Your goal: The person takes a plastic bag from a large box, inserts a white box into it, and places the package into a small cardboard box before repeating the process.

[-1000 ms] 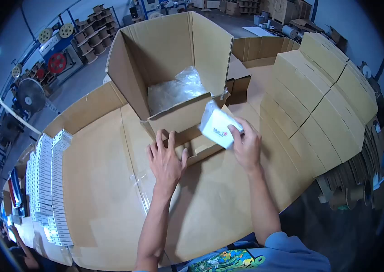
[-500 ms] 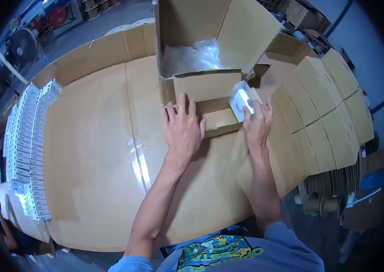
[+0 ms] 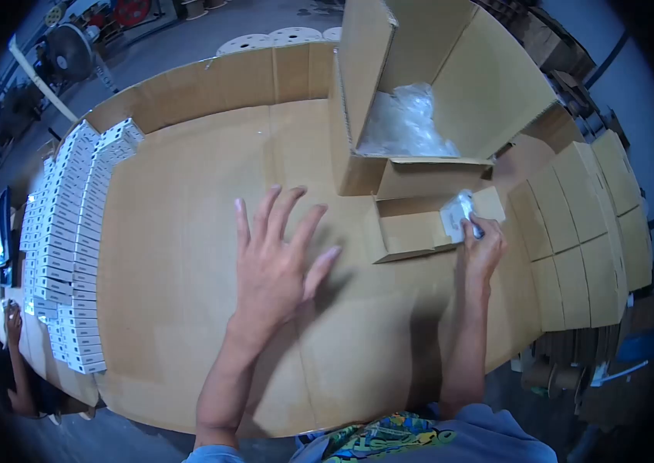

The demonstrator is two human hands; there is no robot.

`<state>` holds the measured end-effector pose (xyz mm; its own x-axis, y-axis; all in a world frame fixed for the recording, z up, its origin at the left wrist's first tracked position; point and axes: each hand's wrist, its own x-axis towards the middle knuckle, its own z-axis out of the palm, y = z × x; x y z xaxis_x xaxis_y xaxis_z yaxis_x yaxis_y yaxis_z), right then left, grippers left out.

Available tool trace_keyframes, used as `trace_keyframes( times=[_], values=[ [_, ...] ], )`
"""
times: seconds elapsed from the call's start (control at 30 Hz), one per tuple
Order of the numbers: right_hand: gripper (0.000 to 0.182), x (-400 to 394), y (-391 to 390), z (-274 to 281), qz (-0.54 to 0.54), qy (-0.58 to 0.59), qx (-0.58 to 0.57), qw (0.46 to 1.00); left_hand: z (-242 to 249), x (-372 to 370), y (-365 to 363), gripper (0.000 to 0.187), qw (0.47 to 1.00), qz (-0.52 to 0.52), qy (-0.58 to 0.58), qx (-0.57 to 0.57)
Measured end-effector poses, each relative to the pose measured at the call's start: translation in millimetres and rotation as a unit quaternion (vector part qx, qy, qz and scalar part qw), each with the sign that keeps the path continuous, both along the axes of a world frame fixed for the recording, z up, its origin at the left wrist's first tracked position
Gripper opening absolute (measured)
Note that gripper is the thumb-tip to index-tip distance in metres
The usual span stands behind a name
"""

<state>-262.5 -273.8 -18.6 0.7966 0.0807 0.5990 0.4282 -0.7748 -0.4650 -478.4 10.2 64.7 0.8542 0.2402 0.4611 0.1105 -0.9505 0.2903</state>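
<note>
On my feed, the right hand has its fingers closed on the plastic-wrapped white packet at the open carton's right end; the left hand, spread and holding nothing, is left of that carton.

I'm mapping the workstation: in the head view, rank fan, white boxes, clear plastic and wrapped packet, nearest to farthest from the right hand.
1. Wrapped packet: in the right hand.
2. Clear plastic: ahead, in the large carton.
3. White boxes: stacked left.
4. Fan: background, upper left.
</note>
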Motion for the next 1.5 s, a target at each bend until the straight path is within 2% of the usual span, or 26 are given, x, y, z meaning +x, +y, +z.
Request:
trace_keyframes(
  times=[0.03, 0.13, 0.27, 0.33, 0.43, 0.6, 0.67, 0.83, 0.87, 1.0, 1.2, 1.23, 1.33, 1.37, 1.4, 1.43, 1.47, 1.5],
  values=[
    [0.018, -1.6, 0.5, 1.6, 0.009, -0.014, -0.015, 1.0, -3.2, -5.1, 18.5, 0.043, 1.0, 0.018, 0.005, 0.002],
    [0.022, -7.4, 4.5, 8.0, -0.026, 0.104, -0.066, 0.992, -16.8, -22.9, 89.2, 0.038, 0.995, 0.096, 0.029, 0.004],
    [0.037, -10.2, -1.7, 4.8, -0.001, 0.043, -0.136, 0.99, -39.0, -37.9, 184.3, 0.036, 0.978, 0.2, 0.047, 0.043],
    [0.041, -2.2, -17.0, -4.3, 0.065, -0.005, -0.142, 0.988, -49.8, -38.4, 232.2, 0.039, 0.971, 0.229, 0.041, 0.06],
    [0.042, -7.1, -11.7, 1.9, 0.03, -0.057, -0.279, 0.958, -67.0, -35.0, 312.9, 0.043, 0.964, 0.252, -0.005, 0.088],
    [0.04, -14.2, -4.5, 15.7, 0.048, -0.091, -0.296, 0.95, -94.7, -20.9, 429.3, 0.049, 0.935, 0.295, -0.08, 0.181],
    [0.039, -19.2, 0.9, 25.0, 0.05, -0.101, -0.301, 0.947, -96.4, -18.5, 448.1, 0.047, 0.936, 0.3, -0.068, 0.169],
    [0.037, -31.0, 11.5, 38.2, 0.049, -0.111, -0.304, 0.945, -102.6, -15.1, 463.3, 0.039, 0.929, 0.334, -0.037, 0.156],
    [0.037, -32.7, 11.8, 39.5, 0.049, -0.112, -0.302, 0.945, -104.3, -14.1, 462.5, 0.035, 0.924, 0.337, -0.08, 0.161],
    [0.035, -39.8, 12.8, 46.7, 0.053, -0.125, -0.297, 0.945, -106.5, -22.1, 462.8, 0.031, 0.927, 0.329, -0.057, 0.173],
    [0.034, -58.5, 9.7, 56.4, 0.069, -0.15, -0.27, 0.949, -102.2, -35.5, 435.3, 0.03, 0.928, 0.315, -0.11, 0.166],
    [0.034, -63.4, 10.5, 60.0, 0.076, -0.163, -0.26, 0.949, -96.7, -38.5, 421.9, 0.031, 0.928, 0.31, -0.13, 0.158],
    [0.034, -85.2, 14.7, 70.8, 0.134, -0.195, -0.172, 0.956, -90.4, -49.4, 388.0, 0.034, 0.941, 0.259, -0.216, 0.033],
    [0.034, -96.2, 19.2, 70.9, 0.167, -0.139, -0.114, 0.969, -89.7, -53.8, 371.7, 0.034, 0.939, 0.26, -0.227, -0.006],
    [0.041, -112.6, 24.0, 60.4, 0.219, 0.09, 0.046, 0.97, -90.7, -59.2, 352.1, 0.033, 0.936, 0.258, -0.236, -0.045],
    [0.048, -128.7, 29.3, 49.8, 0.194, 0.276, 0.231, 0.913, -94.6, -65.7, 325.5, 0.033, 0.932, 0.255, -0.241, -0.089],
    [0.055, -135.7, 29.4, 36.9, 0.231, 0.316, 0.247, 0.887, -96.4, -73.7, 291.0, 0.032, 0.922, 0.253, -0.245, -0.162],
    [0.043, -147.0, 46.3, 49.2, 0.28, 0.35, 0.244, 0.86, -95.3, -81.9, 251.6, 0.032, 0.908, 0.246, -0.246, -0.235]
  ],
)
